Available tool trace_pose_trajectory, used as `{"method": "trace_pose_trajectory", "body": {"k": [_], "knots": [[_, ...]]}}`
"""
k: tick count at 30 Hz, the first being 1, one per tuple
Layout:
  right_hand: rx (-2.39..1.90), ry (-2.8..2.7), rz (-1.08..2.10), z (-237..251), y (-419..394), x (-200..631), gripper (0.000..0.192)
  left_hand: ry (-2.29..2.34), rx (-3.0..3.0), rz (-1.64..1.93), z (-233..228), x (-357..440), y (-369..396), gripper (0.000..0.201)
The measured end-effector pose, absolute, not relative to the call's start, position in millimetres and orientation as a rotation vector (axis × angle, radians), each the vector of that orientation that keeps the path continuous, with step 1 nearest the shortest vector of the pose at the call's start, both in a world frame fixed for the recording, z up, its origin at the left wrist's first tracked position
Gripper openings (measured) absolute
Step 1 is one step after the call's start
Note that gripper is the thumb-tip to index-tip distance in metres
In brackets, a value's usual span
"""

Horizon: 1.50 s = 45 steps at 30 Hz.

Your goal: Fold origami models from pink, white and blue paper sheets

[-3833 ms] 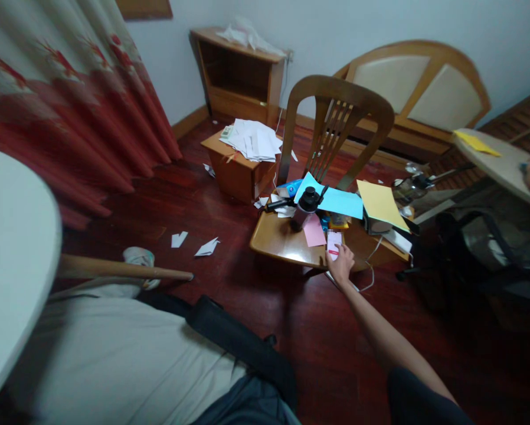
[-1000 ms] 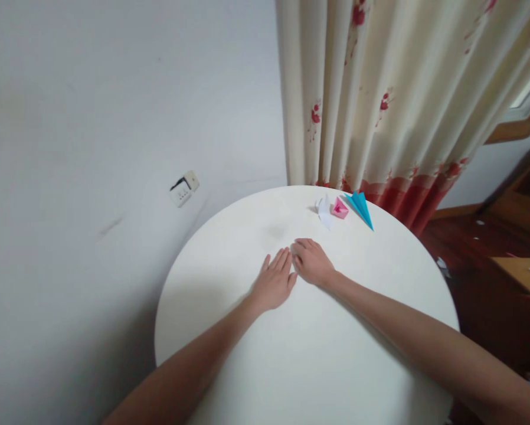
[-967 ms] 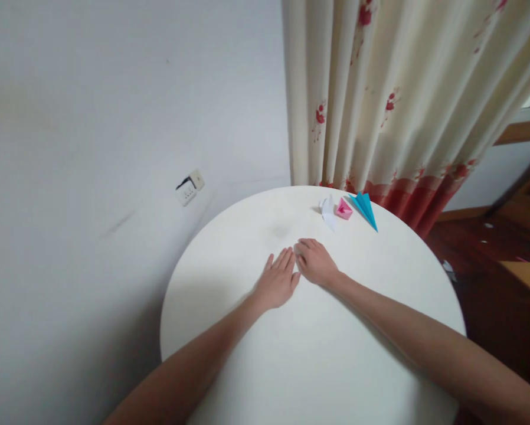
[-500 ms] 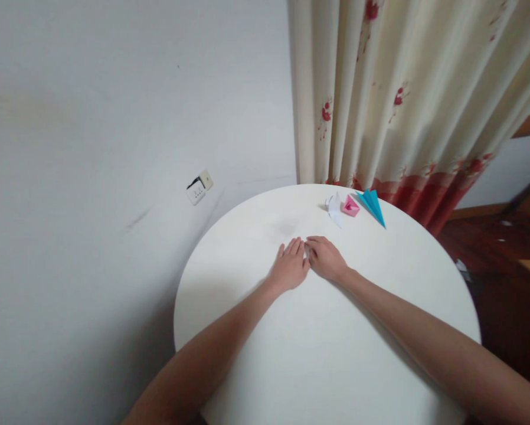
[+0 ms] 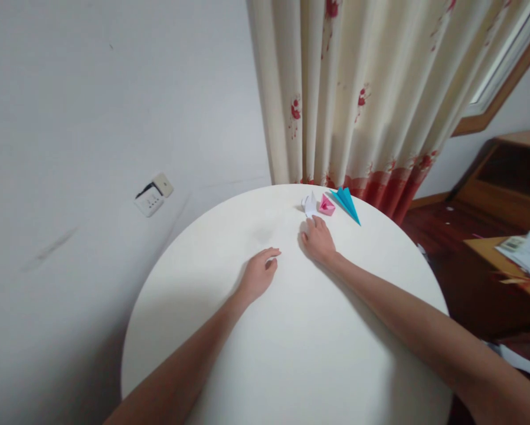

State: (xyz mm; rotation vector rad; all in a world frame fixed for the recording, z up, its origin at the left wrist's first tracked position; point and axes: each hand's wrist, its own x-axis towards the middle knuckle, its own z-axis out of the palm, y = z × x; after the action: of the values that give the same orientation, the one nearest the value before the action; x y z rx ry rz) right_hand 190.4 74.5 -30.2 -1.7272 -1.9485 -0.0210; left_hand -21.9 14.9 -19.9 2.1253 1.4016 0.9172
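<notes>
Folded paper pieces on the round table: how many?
3, in a row at the far edge by the curtain: white piece nearest the right hand, pink piece in the middle, blue plane outermost. None look hidden.

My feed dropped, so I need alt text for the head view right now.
Both bare hands rest on a round white table: the right hand reaches toward a white folded paper, its fingertips just short of it, and the left hand lies loosely curled. Beside the white piece sit a pink folded paper and a blue paper plane, before a red-patterned curtain.
</notes>
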Motion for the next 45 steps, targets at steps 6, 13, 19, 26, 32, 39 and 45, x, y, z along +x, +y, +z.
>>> {"method": "trace_pose_trajectory", "body": {"k": [6,13,19,26,32,39,45], "knots": [[-1.898,-1.999,0.072,-31,95,190,0.062,1.394,1.985,1.007,-17,-28,19,0.027],[-1.642,-2.259,0.159,-21,46,172,0.057,1.468,1.881,1.16,-26,-40,33,0.027],[-1.186,-2.218,0.416,-23,-9,133,0.033,1.584,2.051,1.139,-29,-49,35,0.023],[-1.194,-1.55,0.763,-30,18,125,0.038,1.567,2.039,1.163,-13,-43,25,0.017],[-1.011,-1.462,1.152,-23,13,132,0.022,1.463,1.839,1.171,-1,-25,3,0.021],[-0.956,-1.172,1.303,-16,11,133,0.027,1.222,1.537,1.213,1,-14,0,0.035],[-0.897,-0.955,1.507,-12,7,133,0.028,1.149,1.501,1.172,2,-16,0,0.028]]}}
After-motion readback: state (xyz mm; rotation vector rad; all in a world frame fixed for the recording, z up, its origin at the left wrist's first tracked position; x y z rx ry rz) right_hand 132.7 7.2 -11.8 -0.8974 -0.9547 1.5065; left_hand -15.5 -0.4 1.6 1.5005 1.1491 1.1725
